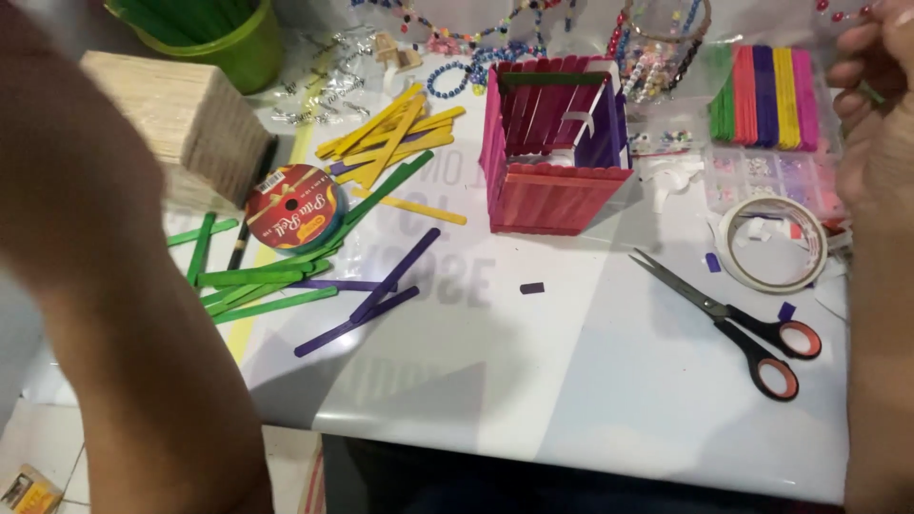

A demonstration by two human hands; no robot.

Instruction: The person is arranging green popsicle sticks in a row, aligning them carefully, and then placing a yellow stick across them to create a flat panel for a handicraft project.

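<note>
Right hand [871, 86], right of the pink stick box [552, 152], pinches a green stick [870, 92]; left hand unseen; fixing it seems next

Thin green stick [871, 92] pinched at the frame's upper right

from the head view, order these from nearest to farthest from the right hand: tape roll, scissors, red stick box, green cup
Measured from the right hand at the upper right:
1. Tape roll, just below it on the right.
2. Scissors, lower right, a little farther.
3. Red stick box, centre.
4. Green cup, far upper left.
</note>
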